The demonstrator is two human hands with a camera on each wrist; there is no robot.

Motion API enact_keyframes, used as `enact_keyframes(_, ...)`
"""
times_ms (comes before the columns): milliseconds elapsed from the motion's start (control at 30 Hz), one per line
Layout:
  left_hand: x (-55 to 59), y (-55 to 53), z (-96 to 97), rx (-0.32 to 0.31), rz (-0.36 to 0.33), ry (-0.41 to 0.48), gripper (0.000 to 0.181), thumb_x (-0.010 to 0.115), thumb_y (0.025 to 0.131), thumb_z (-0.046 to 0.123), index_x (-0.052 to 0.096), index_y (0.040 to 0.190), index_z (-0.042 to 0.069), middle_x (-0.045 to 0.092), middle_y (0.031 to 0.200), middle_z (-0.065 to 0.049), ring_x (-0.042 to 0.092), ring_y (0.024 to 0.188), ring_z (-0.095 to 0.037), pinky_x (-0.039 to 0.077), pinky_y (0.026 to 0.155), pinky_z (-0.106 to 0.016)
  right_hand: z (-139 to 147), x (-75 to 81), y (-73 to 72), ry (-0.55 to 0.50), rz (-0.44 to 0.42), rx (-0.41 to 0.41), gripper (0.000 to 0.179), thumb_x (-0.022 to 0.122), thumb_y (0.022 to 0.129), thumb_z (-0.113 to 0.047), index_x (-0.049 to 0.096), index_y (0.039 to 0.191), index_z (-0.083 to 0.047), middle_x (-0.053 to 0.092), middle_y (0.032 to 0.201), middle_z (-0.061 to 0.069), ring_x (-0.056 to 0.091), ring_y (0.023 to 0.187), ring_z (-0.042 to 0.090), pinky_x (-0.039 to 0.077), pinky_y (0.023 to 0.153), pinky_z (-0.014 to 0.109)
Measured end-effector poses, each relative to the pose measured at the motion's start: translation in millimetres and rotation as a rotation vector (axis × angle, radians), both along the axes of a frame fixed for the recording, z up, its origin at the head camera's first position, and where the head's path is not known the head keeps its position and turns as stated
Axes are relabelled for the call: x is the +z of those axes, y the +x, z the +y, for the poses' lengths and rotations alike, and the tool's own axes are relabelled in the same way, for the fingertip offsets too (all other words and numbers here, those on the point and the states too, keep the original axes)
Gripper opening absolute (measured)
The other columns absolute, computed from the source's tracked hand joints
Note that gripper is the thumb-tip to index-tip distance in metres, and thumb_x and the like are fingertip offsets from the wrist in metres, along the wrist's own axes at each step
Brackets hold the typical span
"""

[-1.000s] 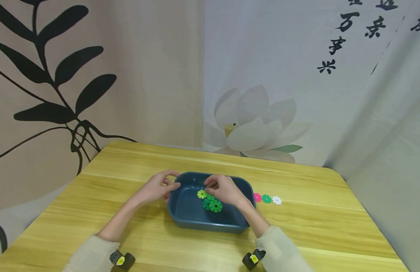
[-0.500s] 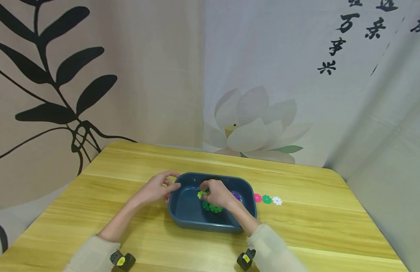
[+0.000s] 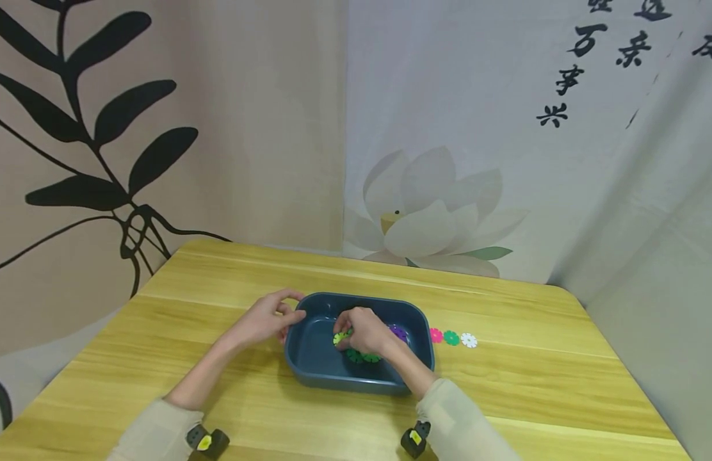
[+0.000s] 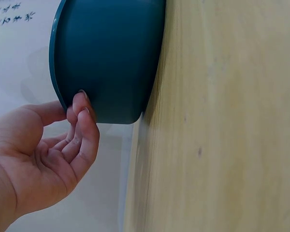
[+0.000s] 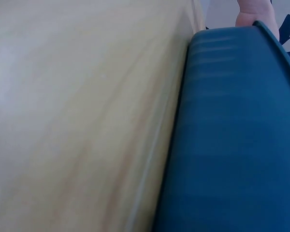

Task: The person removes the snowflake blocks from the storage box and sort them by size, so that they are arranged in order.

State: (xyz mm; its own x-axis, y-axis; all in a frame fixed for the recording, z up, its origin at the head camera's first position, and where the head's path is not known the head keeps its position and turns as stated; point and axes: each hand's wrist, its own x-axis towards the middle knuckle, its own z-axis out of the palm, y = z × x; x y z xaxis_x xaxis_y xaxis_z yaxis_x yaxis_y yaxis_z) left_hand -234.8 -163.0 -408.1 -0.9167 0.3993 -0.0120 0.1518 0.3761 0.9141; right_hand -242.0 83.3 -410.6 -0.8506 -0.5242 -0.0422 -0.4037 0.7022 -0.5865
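My left hand (image 3: 267, 318) grips the left end of a dark blue plastic basin (image 3: 356, 383), thumb over the rim and curled fingers against the outer wall, as the left wrist view shows. Inside the basin, my right hand (image 3: 364, 331) pinches a yellow-green notched disc (image 3: 339, 338) between thumb and fingers. Green notched discs (image 3: 356, 356) lie beneath that hand, which partly hides them. A purple notched disc (image 3: 398, 331) shows beyond the right wrist. The right wrist view has only the basin's outer wall (image 5: 232, 130) and part of the left hand (image 5: 257, 14), no right hand.
To the right of the basin, a pink disc (image 3: 436, 335), a green disc (image 3: 451, 338) and a white disc (image 3: 469, 340) lie in a row on the wooden table (image 3: 534, 371). A printed curtain (image 3: 275, 128) hangs behind the table's far edge.
My right hand has moved left and down into the basin, onto the yellow-green disc, which has shifted slightly. The green discs have shifted too, and purple has come into sight. My left hand stays put.
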Motion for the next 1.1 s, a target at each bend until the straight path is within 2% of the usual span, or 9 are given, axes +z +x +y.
enact_keyframes(100,0.1,0.0,-0.1,-0.004,0.004,0.0,0.042,0.063,0.102,0.015,0.05,0.137,-0.003,0.063,0.076,-0.012,0.059,0.056,-0.021,0.055,0.056,-0.038,0.4,-1.1,-0.2,-0.015,-0.006,0.008,0.016,0.086,0.081,-0.012,0.072,0.089,-0.012,0.065,0.083,-0.005,0.061,0.082,0.011,0.053,0.079,0.029)
enact_keyframes(233,-0.7,0.3,-0.2,-0.003,0.001,0.006,0.043,0.063,0.101,0.015,0.049,0.138,-0.003,0.063,0.076,-0.014,0.058,0.056,-0.021,0.055,0.056,-0.038,0.6,-0.9,-0.2,-0.079,-0.045,0.024,0.013,0.082,0.086,-0.011,0.069,0.085,-0.011,0.066,0.078,-0.005,0.061,0.071,0.008,0.053,0.068,0.025)
enact_keyframes(400,-1.4,0.6,0.0,0.006,-0.01,0.006,0.042,0.063,0.101,0.015,0.05,0.138,-0.002,0.064,0.078,-0.016,0.058,0.056,-0.021,0.054,0.055,-0.037,4.2,2.4,1.3,-0.192,-0.089,0.029,0.01,0.075,0.092,-0.007,0.065,0.088,-0.007,0.069,0.078,0.002,0.066,0.063,0.014,0.054,0.058,0.024)
enact_keyframes(600,-1.1,0.8,0.0,0.012,-0.009,0.008,0.042,0.064,0.101,0.015,0.05,0.137,-0.002,0.063,0.076,-0.013,0.058,0.056,-0.021,0.054,0.055,-0.038,15.4,9.4,4.4,-0.319,-0.092,0.018,0.005,0.069,0.096,-0.004,0.064,0.098,-0.003,0.068,0.083,0.008,0.069,0.068,0.028,0.059,0.061,0.036)
enact_keyframes(767,-0.3,0.4,0.5,0.006,-0.005,0.012,0.042,0.063,0.101,0.014,0.05,0.137,-0.002,0.062,0.075,-0.011,0.057,0.055,-0.02,0.054,0.054,-0.036,30.7,15.8,7.0,-0.394,-0.084,-0.03,0.008,0.067,0.097,-0.003,0.065,0.104,-0.001,0.067,0.085,0.01,0.07,0.072,0.035,0.06,0.066,0.043)
enact_keyframes(933,1.0,1.1,0.2,0.003,0.001,0.006,0.042,0.063,0.102,0.014,0.049,0.138,-0.003,0.062,0.075,-0.011,0.056,0.055,-0.019,0.053,0.054,-0.037,48.1,21.1,8.8,-0.457,-0.07,-0.093,0.012,0.068,0.096,-0.002,0.065,0.107,0.001,0.068,0.086,0.011,0.07,0.071,0.036,0.06,0.069,0.049)
enact_keyframes(1100,-0.1,1.0,0.9,0.005,-0.008,0.005,0.042,0.063,0.102,0.014,0.049,0.138,-0.002,0.062,0.075,-0.012,0.057,0.055,-0.02,0.054,0.055,-0.038,69.4,25.3,9.3,-0.471,-0.048,-0.158,0.015,0.069,0.095,-0.003,0.065,0.109,0.001,0.068,0.089,0.012,0.07,0.071,0.032,0.06,0.07,0.05)
